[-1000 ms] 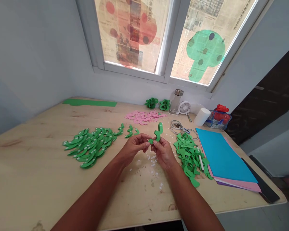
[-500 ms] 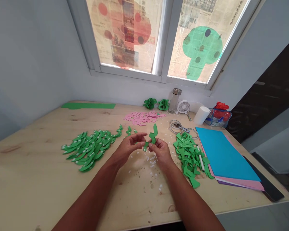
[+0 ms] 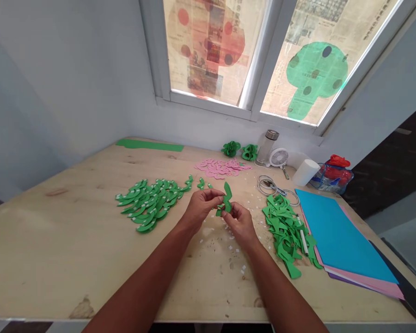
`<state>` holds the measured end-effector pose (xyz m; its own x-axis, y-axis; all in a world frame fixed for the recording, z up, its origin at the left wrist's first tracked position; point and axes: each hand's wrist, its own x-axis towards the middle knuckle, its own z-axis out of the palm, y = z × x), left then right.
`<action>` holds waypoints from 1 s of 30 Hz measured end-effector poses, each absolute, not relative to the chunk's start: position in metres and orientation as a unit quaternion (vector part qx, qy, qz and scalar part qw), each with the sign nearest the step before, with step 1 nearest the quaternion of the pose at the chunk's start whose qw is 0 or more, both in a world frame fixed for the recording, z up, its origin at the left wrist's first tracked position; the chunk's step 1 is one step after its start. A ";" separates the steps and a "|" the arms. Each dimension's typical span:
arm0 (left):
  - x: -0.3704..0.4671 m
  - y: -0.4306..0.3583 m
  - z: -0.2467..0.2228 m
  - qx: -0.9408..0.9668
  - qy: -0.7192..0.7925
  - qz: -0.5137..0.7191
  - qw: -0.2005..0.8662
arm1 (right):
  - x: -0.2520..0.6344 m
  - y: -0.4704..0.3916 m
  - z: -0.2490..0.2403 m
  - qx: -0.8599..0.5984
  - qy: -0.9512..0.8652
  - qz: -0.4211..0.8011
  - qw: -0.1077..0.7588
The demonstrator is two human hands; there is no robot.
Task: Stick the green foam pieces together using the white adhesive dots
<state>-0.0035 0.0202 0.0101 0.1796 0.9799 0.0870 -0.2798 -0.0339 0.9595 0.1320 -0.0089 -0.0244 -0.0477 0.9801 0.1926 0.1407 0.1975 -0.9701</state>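
Observation:
My left hand (image 3: 201, 206) and my right hand (image 3: 241, 223) meet above the middle of the table. Both are closed, fingertips pinching a wavy green foam-like cutout (image 3: 228, 188) whose upper end sticks up between them. Its lower part is partly covered by my fingers. Left of my hands spreads a pile of curved green cutouts (image 3: 152, 203) with white patches on them. Beyond my left hand lie a few small green pieces (image 3: 201, 183). Tiny white bits (image 3: 237, 249) are scattered on the wood below my hands.
Green scraps (image 3: 286, 231) with a white marker (image 3: 303, 243) lie to the right, beside blue sheets (image 3: 343, 236). Pink cutouts (image 3: 222, 167), green paper balls (image 3: 230, 148), a bottle (image 3: 267, 145), a fan (image 3: 278, 157) and a white roll (image 3: 305, 172) sit toward the window.
My left fingers have closed in on the green cutout, where they were more spread before. The view has turned left, so everything on the table appears further right.

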 end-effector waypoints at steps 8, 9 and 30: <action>0.004 0.019 0.002 0.564 0.418 0.563 0.437 | 0.131 -0.012 -0.026 -0.541 -0.639 0.268 0.477; 0.004 0.019 0.000 0.581 0.423 0.560 0.413 | 0.131 -0.012 -0.027 -0.547 -0.641 0.258 0.473; 0.014 0.013 -0.001 0.610 0.429 0.563 0.357 | 0.136 -0.011 -0.026 -0.559 -0.602 0.279 0.497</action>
<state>0.0139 0.0131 -0.0008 -0.0006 0.9247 0.3806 0.1214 -0.3777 0.9179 0.1355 -0.0109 -0.0260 0.1189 0.9507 0.2863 0.3964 0.2189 -0.8916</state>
